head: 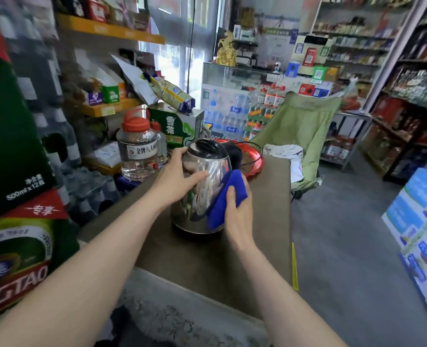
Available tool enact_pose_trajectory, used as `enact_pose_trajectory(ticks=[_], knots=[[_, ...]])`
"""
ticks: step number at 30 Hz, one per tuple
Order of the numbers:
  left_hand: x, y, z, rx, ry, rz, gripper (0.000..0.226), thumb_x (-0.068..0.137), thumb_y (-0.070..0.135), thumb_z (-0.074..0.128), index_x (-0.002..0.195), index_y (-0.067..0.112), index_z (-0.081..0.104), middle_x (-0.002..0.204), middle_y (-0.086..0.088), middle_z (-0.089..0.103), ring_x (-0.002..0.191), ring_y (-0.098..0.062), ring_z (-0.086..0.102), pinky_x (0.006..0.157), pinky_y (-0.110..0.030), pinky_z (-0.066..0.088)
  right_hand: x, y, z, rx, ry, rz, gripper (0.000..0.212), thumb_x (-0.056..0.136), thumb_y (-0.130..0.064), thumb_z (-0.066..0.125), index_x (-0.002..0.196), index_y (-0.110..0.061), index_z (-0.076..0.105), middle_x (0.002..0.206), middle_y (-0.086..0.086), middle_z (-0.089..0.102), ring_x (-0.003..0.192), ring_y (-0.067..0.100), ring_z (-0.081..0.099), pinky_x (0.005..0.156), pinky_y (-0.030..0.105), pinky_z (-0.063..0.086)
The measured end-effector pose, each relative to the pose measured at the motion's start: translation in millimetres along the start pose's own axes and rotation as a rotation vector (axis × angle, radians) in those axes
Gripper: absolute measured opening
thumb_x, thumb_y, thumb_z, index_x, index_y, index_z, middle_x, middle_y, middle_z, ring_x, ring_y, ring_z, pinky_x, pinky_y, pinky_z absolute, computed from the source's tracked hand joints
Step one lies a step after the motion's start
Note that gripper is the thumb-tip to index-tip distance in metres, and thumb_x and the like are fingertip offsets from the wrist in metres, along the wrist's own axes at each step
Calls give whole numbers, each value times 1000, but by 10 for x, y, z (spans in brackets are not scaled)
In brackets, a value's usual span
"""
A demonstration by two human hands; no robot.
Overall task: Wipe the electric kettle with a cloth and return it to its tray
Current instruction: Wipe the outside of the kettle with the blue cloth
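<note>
A shiny steel electric kettle [202, 194] with a black lid and handle stands upright on the brown table [207, 261]. My left hand [176, 179] grips its left side near the top, thumb at the lid's rim. My right hand [240, 211] presses a folded blue cloth [226, 196] against the kettle's right flank. Just behind the kettle, at the table's far end, lies a red tray [253, 157] with a dark wire rim and brownish contents; the kettle hides part of it.
A clear jar with a red cap [138, 149] stands left of the kettle beside a green carton [177, 126]. Beer cases [14, 171] rise at my left. A green folding chair [305, 136] sits beyond the table. Shelves line the right wall; blue-and-white boxes [422, 221] stack there.
</note>
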State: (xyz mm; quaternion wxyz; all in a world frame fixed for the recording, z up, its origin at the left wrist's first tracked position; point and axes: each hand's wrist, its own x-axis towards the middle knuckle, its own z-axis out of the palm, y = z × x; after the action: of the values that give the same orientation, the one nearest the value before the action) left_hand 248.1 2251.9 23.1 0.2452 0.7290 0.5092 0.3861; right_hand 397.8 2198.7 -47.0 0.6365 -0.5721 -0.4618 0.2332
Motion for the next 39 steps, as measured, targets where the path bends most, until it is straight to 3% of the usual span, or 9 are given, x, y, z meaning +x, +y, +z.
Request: enact_pose_trajectory(ticks=[5,9,12,14,20,25,29,33,39], knots=[[-3,-85,-16,-11,21,8,77,80,45,72,141,20,34,132,3,54,115,-8,49,91,-26,36,-279,-149,169,-192,-120,-254,68,94,-56,38,156,-38,20,167,-5,3,154,11,5,123,30,9],[-62,-105,-22,-38,33,27,75,78,43,75,138,19,36,131,6,53,122,-12,50,93,-27,36,278,-320,250,-3,-7,-143,55,100,-51,37,150,-29,37,158,-3,37,145,11,32,123,38,24],[-101,-103,-10,-48,39,11,77,76,46,75,137,22,35,134,6,52,123,-14,50,95,-30,38,346,-98,164,85,23,160,57,97,-58,38,145,-26,45,142,1,56,131,20,52,114,42,38],[-120,-96,1,-59,52,9,76,76,46,75,137,23,35,135,4,53,121,-14,50,94,-30,38,128,62,109,41,57,319,55,101,-54,37,146,-23,44,143,6,56,132,25,52,114,41,37],[-218,-31,44,-54,102,18,74,79,44,74,138,22,36,135,4,52,123,-14,48,94,-28,36,-493,-207,182,-83,-78,-118,56,104,-41,36,157,-30,20,167,-11,7,153,2,1,122,22,3],[-367,-6,59,54,160,83,66,85,40,67,141,21,37,144,-1,48,131,-20,46,103,-33,37,-7,-326,106,-115,-7,-245,57,102,-41,36,156,-22,29,164,-4,26,152,9,20,126,38,16],[-361,30,70,100,159,57,74,83,48,66,144,22,33,147,-3,42,132,-24,44,107,-43,39,-384,59,159,-142,15,-213,59,100,-47,35,155,-37,17,168,-5,12,154,5,8,126,29,9],[-358,71,95,173,142,46,85,81,57,64,148,21,28,149,-3,35,133,-25,41,106,-43,36,-805,369,160,-190,-26,-110,62,97,-42,38,152,-38,9,169,1,-2,154,6,-3,126,33,8],[-366,68,87,162,133,57,80,85,52,62,150,20,28,150,-3,35,135,-23,40,107,-42,37,-42,-455,85,-129,5,-226,51,104,-35,42,152,-19,35,161,0,33,150,12,26,123,28,20]])
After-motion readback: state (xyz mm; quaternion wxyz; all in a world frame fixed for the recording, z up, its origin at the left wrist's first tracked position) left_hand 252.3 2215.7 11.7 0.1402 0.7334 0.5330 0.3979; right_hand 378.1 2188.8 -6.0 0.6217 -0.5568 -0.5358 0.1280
